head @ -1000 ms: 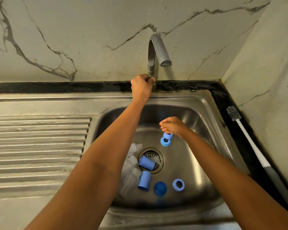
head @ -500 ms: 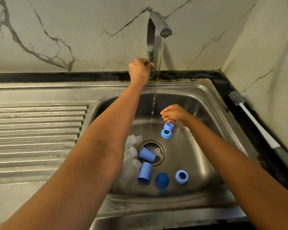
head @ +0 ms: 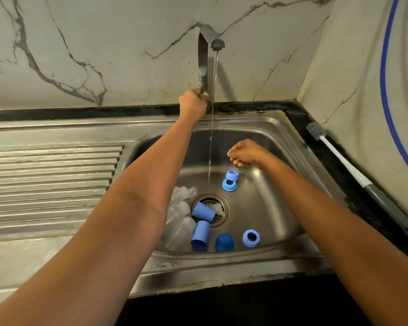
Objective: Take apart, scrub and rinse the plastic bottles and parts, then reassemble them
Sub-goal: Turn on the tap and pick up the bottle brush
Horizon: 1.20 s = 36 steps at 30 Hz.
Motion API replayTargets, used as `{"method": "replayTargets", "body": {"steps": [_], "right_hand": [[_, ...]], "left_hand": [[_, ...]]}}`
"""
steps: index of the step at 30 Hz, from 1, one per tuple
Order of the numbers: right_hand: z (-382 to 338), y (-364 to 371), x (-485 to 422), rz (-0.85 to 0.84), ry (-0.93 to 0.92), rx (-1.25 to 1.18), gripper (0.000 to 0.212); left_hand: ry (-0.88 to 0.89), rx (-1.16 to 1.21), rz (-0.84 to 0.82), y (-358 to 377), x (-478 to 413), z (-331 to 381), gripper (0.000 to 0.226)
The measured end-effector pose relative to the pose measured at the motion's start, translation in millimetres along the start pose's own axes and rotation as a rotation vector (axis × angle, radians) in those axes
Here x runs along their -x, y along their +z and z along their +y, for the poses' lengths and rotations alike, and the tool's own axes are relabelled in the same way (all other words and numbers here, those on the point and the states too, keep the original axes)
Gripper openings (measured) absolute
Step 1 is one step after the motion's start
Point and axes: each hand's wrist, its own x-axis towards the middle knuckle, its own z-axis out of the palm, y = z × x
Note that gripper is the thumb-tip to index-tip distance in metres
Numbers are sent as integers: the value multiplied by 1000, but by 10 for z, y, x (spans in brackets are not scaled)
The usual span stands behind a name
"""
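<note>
Change noted: a second ago the tap (head: 204, 55) is dry; now a thin water stream (head: 211, 137) falls from the spout into the sink (head: 285, 140), landing just left of two blue rings (head: 230, 181) that lie touching each other on the basin floor. A second ago the right hand (head: 244, 152) has one of these rings at its fingertips; the ring is now released and the hand is lifted clear above the pair. Judgement: disassembly looks complete and the rinse stage is opening — nothing is under the water yet. The left hand (head: 192, 101) is extended to the back of the basin, arm nearly straight, fingers wrapped round the tap handle (head: 201, 91) at the foot of the tap. The right hand is held knuckles up, fingers curled under, with nothing visible in it, just right of the stream. Location of the parts: the clear bottles (head: 179, 222) lie in a heap left of the drain (head: 210, 209), partly hidden by the left forearm; one blue cap (head: 203, 211) lies across the drain, a second blue cap (head: 201, 235) just in front of it; a dark blue dome (head: 224, 242) and a third ring (head: 251, 238) sit near the front wall. The bottle brush (head: 339, 158) rests untouched on the tabletop to the right, well apart from both hands — scrubbing is judged not yet begun.
</note>
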Motion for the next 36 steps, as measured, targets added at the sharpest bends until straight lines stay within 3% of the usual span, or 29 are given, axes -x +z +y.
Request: {"method": "replayTargets", "body": {"steps": [25,32,36], "right_hand": [[7,11,24,-4,-2,23,10],[-11,19,99,-20,-22,41,5],[-24,25,90,-19,-25,63,14]], "left_hand": [[48,-20,-48,65,-50,-69,36],[43,33,70,44,-141,-24,33],[51,66,131,43,-255,-41,28]]}}
